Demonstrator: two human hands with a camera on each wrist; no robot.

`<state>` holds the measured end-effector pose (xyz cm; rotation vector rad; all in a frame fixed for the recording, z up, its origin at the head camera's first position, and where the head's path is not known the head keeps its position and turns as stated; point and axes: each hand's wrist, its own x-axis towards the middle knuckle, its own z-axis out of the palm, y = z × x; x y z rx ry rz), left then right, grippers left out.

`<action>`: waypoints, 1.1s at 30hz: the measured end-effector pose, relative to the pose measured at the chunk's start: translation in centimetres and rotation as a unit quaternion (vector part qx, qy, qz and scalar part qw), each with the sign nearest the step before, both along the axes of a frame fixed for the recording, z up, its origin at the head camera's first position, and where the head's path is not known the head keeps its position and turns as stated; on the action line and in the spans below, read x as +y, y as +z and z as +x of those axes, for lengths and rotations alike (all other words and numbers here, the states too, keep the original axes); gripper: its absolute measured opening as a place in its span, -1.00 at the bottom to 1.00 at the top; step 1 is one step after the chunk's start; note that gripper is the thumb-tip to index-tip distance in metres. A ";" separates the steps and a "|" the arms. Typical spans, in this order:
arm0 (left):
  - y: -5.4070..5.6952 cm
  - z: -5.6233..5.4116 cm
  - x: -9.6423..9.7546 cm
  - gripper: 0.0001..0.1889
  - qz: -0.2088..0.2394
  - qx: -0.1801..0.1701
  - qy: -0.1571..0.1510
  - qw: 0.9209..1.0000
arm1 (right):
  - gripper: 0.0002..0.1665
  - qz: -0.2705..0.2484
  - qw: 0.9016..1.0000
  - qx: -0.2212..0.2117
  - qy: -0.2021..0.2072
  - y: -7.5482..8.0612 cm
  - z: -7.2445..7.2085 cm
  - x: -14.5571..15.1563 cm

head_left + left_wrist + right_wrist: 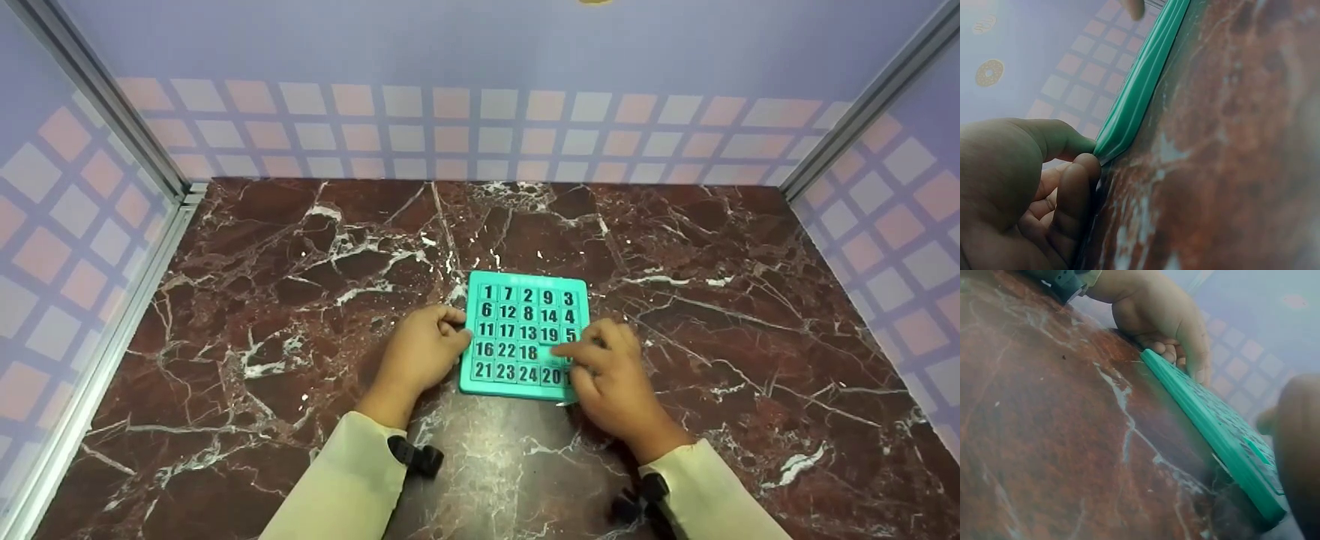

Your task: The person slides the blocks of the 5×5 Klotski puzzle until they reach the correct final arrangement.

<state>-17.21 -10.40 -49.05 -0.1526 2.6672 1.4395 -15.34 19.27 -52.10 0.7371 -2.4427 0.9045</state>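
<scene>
A teal sliding number puzzle (504, 389) lies on the marble-patterned table, its black-numbered tiles in rows. One bare slot shows in the fourth row, right of tile 18 (528, 352). My left hand (424, 349) pinches the puzzle's left edge; in the left wrist view, the thumb (1064, 138) sits on the rim with a fingertip below it. From the right side, my right hand (611, 375) reaches over the frame with its index finger (574, 351) stretched to the bare slot. That hand hides part of the right-hand column. In the right wrist view the right hand (1300, 450) is blurred.
Dark red marble-patterned tabletop (720, 330) surrounds the puzzle. A lilac back wall (480, 45) with pink and white squares stands behind, and side walls with metal rails (112, 97) flank the table. Each wrist wears a black camera strap (416, 456).
</scene>
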 end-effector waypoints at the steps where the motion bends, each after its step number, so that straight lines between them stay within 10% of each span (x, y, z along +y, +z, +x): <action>1: 0.0 0.0 0.0 -0.70 0.000 0.001 0.000 1.000 | -0.56 -0.017 1.000 0.006 -0.012 0.0 -0.1 0.1; 10: -0.3 -0.1 -0.1 -0.71 0.004 0.002 0.003 1.000 | -0.63 -0.048 0.996 -0.016 -0.076 0.3 -0.7 1.3; 33: -0.3 -0.1 0.0 -0.70 -0.003 0.005 0.000 1.000 | -0.59 -0.019 1.000 -0.010 -0.022 0.0 -1.0 1.9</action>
